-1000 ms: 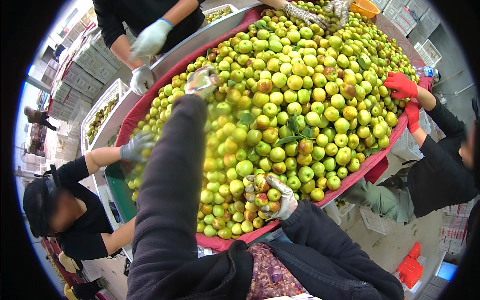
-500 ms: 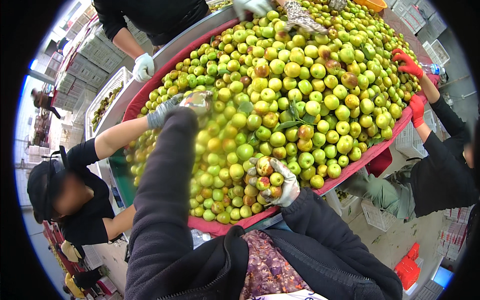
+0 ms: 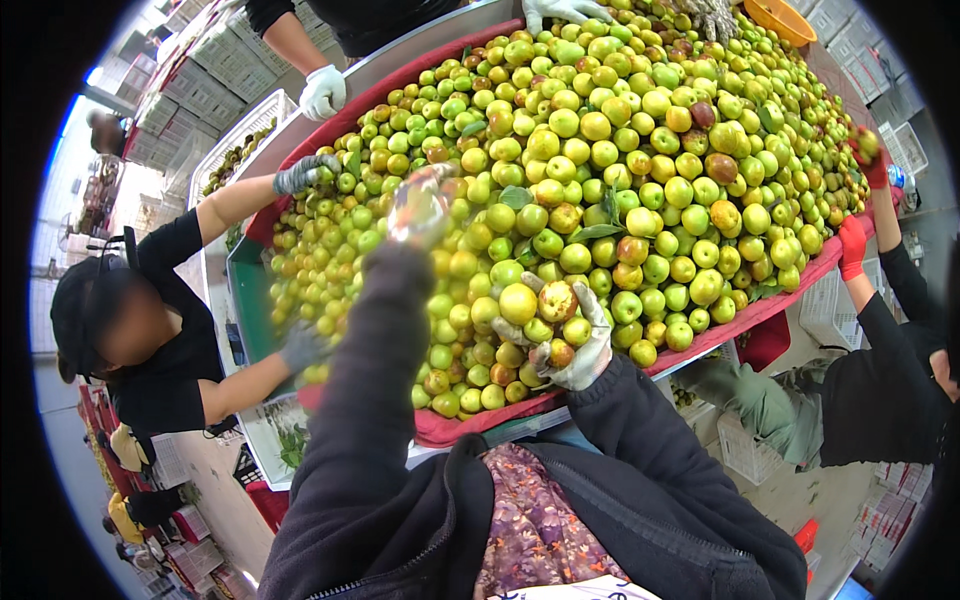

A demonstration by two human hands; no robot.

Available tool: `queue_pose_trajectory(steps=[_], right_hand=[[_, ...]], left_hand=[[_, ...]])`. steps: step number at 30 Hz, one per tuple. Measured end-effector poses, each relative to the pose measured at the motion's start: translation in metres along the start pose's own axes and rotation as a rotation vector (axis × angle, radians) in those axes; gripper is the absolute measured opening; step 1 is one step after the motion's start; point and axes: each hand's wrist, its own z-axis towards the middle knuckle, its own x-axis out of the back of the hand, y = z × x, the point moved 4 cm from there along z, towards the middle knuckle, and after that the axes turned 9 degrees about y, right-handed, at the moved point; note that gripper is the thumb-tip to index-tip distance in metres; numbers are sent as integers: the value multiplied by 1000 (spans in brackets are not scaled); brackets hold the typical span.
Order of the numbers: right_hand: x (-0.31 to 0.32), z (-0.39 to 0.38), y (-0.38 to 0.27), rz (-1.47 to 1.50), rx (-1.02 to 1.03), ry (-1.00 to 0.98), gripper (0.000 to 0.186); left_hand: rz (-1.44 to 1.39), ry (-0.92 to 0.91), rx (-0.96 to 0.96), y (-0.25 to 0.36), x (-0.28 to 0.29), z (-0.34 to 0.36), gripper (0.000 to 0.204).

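Partly obscured: left hand (image 3: 420, 205) was blurred; whether its fingers were parted or closed could not be told.
Right hand (image 3: 580, 370): fingers (image 3: 512, 331) were curled loosely around several green-and-reddish fruits (image 3: 558, 301), cupped palm up.
Left forearm (image 3: 385, 330): was stretched forward over the heap (image 3: 640, 221).
Heap: was piled inside red cloth (image 3: 485, 428), below both hands.
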Motion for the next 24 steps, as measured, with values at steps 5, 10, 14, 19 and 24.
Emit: queue_pose_trajectory(steps=[5, 10, 14, 19, 24], right_hand=[[-2, -14, 3, 87, -95, -18, 62], [-1, -29, -2, 29, -45, 9, 65], [4, -38, -6, 50, 1, 46, 64], [8, -45, -7, 57, 0, 73, 62], [16, -53, -13, -9, 80, 210, 59]], left_hand=[[303, -472, 113, -51, -48, 26, 36], [303, -369, -46, -67, -34, 11, 35], [202, -236, 29, -84, -30, 36, 24], [276, -264, 116, -81, -67, 75, 50], [6, -348, 396, -101, -93, 74, 40]])
